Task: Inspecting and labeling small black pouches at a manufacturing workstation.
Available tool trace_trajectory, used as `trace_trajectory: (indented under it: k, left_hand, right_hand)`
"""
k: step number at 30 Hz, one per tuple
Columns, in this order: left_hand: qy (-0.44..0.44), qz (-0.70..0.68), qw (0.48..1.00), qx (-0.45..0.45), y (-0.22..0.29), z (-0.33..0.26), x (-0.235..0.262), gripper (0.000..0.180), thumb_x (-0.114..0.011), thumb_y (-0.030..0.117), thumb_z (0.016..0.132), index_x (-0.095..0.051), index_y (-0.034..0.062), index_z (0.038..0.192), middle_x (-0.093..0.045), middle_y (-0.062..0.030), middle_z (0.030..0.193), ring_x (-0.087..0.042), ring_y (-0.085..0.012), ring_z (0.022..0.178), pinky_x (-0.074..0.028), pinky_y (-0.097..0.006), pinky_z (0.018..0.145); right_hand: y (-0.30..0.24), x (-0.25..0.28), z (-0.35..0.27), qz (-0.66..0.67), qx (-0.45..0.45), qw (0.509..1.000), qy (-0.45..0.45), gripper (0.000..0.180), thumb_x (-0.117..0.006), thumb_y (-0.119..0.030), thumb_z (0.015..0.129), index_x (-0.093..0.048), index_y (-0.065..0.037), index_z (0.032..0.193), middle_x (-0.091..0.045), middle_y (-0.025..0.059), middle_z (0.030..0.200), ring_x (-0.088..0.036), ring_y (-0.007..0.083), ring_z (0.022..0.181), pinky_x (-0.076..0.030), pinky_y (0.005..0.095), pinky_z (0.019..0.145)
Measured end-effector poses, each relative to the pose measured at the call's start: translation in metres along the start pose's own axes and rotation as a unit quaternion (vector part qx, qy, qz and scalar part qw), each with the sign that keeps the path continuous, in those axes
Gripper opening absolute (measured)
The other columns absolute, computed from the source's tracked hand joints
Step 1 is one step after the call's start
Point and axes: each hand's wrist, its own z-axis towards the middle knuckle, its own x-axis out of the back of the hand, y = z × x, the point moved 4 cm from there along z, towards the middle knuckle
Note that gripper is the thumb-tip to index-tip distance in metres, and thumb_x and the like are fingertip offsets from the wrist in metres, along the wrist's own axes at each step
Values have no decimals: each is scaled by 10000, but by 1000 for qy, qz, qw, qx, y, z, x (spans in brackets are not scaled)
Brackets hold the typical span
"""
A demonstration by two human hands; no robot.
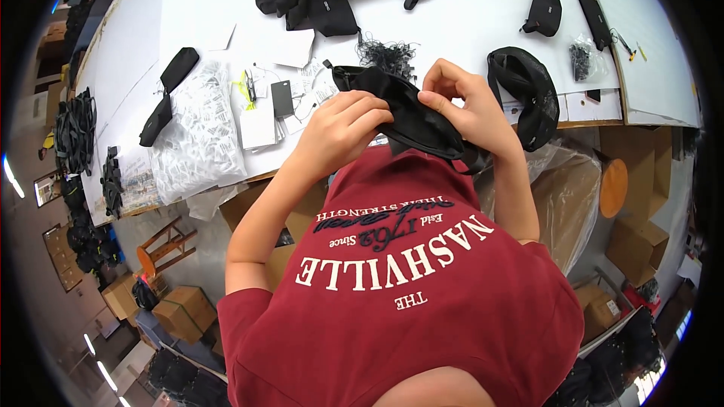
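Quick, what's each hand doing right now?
Left hand: closed, holding the black pouch.
Right hand: partly curled at the pouch's right side; whether it pinches anything cannot be told.

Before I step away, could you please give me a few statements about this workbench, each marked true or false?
1. The left hand and right hand are both on a black pouch. True.
2. The clear bag of white pieces lies right of the right hand. False: it lies left of the left hand.
3. A tangle of black threads lies just beyond the pouch. True.
4. The person's shirt is long-sleeved. False: its sleeves are short.
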Motion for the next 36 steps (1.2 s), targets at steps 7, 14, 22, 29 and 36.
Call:
trace_trajectory:
  k: [7, 14, 22, 29, 36]
  left_hand:
    - [-58, 27, 995, 72, 4, -6, -11, 348, -630, 10, 585, -582, 60, 926, -597, -46, 906, -543, -230, 847, -431, -328, 736]
    - [-32, -44, 995, 89, -5, -4, -16, 390, -706, 8, 546, -649, 82, 924, -584, -82, 964, -562, -267, 857, -433, -354, 733]
    - [-12, -97, 976, 194, -15, -3, -34, 200, -714, 39, 664, -636, 46, 847, -614, -77, 798, -555, -251, 715, -398, -326, 636]
    - [-110, -266, 825, 487, -65, -34, -60, 196, -649, 135, 805, -617, -16, 925, -653, -119, 820, -613, -176, 740, -459, -277, 658]
    - [-226, -162, 851, 446, -71, -24, -102, 244, -713, 198, 734, -601, 30, 871, -607, -122, 721, -580, -269, 646, -460, -327, 606]
  right_hand:
    - [2, -13, -3, 77, -25, 996, -23, 127, -593, -94, 849, -498, -13, 824, -508, -5, 724, -486, 45, 676, -405, 197, 627]
    - [25, -2, -1, 73, -23, 995, -62, 130, -591, -118, 858, -521, -13, 827, -538, 0, 715, -508, 55, 665, -416, 217, 610]
    - [140, 246, -69, 29, -31, 814, 580, 149, -549, -164, 853, -620, -33, 843, -600, 39, 672, -586, 120, 593, -468, 231, 567]
    - [300, 389, -184, -352, -441, 676, 475, 523, -487, -206, 824, -423, -99, 1332, -339, 97, 1418, -361, 283, 1273, -310, 390, 1033]
    - [301, 374, -151, -417, -523, 613, 420, 503, -377, -314, 942, -308, -94, 1390, -202, 62, 1482, -247, 242, 1336, -186, 489, 1075]
